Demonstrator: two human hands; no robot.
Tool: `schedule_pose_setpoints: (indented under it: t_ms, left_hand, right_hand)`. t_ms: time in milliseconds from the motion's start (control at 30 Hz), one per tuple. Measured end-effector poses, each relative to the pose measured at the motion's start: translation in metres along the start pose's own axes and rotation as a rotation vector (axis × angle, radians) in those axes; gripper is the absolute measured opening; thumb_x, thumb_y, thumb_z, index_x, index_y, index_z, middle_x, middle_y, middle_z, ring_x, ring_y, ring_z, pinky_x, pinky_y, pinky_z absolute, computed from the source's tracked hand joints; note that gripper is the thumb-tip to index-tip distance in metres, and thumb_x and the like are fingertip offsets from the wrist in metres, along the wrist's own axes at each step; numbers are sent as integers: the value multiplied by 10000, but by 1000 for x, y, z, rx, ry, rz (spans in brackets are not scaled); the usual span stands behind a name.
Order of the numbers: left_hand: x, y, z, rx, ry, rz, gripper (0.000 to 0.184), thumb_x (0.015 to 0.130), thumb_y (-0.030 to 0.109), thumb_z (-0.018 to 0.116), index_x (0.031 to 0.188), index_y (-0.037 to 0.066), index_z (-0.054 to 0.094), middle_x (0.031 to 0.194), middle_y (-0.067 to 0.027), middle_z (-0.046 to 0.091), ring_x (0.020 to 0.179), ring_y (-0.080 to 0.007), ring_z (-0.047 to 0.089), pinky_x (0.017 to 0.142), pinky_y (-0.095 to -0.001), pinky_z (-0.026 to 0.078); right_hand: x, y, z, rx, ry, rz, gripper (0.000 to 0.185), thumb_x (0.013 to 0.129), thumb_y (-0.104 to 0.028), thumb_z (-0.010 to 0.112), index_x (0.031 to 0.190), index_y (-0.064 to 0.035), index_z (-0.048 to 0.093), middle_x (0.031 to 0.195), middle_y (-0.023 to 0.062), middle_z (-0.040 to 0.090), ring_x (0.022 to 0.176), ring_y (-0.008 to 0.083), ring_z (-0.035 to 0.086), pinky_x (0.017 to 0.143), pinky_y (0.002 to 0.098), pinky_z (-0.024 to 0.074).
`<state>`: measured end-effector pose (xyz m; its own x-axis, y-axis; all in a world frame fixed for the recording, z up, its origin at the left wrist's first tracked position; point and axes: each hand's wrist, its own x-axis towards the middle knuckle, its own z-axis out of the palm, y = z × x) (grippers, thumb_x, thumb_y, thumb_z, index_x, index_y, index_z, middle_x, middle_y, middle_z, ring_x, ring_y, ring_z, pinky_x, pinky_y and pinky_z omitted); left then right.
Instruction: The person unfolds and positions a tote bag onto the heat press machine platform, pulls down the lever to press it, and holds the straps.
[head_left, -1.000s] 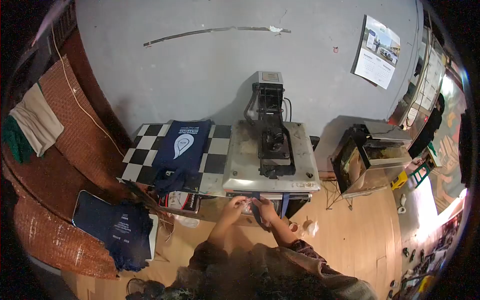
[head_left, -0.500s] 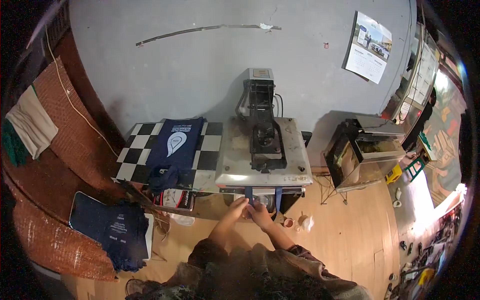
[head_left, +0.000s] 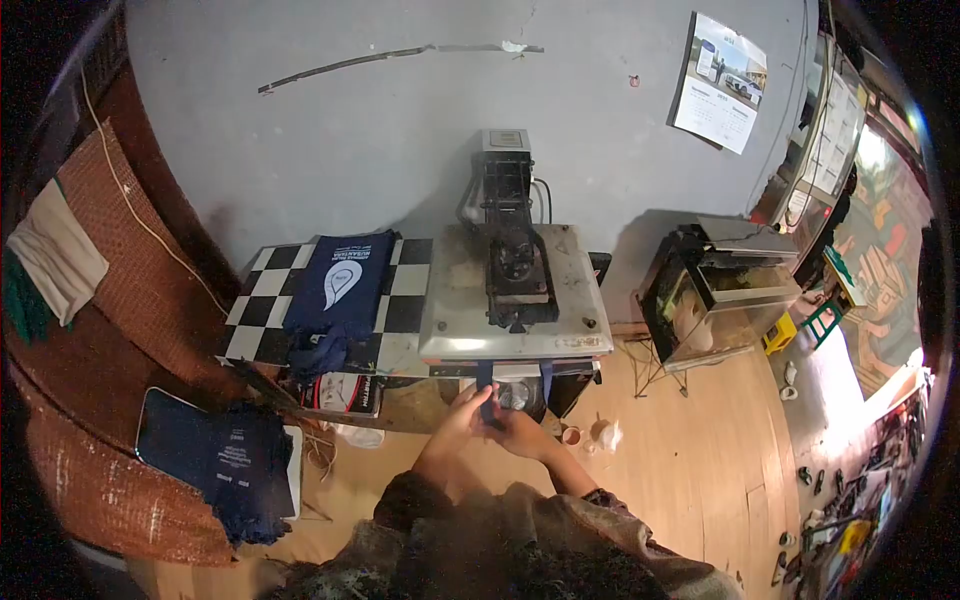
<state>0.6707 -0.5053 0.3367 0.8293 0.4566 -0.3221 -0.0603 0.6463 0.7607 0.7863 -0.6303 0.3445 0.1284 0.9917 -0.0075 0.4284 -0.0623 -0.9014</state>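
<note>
A heat press stands before me with its plate down. Dark blue straps hang from its front edge, apparently the handle of a bag whose body is hidden under the plate. My left hand is closed with the thumb up, pinching the strap. Beside it, my right hand is also closed on the strap, its fingertips close to the left ones. Left of the press, a navy bag with a white drop-shaped print lies flat, its handles bunched at the near end.
The bag lies on a checkered tabletop. More navy printed bags lie on a low stand at lower left. To the right are a glass tank on a wire stand, small cups on the floor, and a wall calendar.
The view has shifted slightly, moving the scene a little left and up. Both hands stay together at the strap, a touch lower relative to the press. The press remains down.
</note>
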Motion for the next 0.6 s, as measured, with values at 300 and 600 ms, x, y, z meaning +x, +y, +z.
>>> schedule_pose_setpoints:
  t_ms: [300, 600]
  left_hand:
    - [-14, 0, -4, 15, -84, 1, 285, 1011, 334, 563, 1151, 89, 604, 988, -12, 649, 891, -148, 651, 630, -330, 548]
    - [-8, -12, -19, -227, -121, -10, 155, 992, 255, 591, 1088, 133, 595, 923, 24, 614, 868, -136, 629, 776, -346, 512]
  right_hand:
    - [-2, -29, -12, -208, -29, -47, 309, 921, -262, 632, 1113, -20, 616, 965, 255, 670, 883, 461, 629, 757, 494, 495]
    - [-12, -60, -28, -429, -129, -4, 344, 914, -288, 632, 1178, -73, 591, 1089, 235, 655, 972, 442, 630, 829, 497, 507]
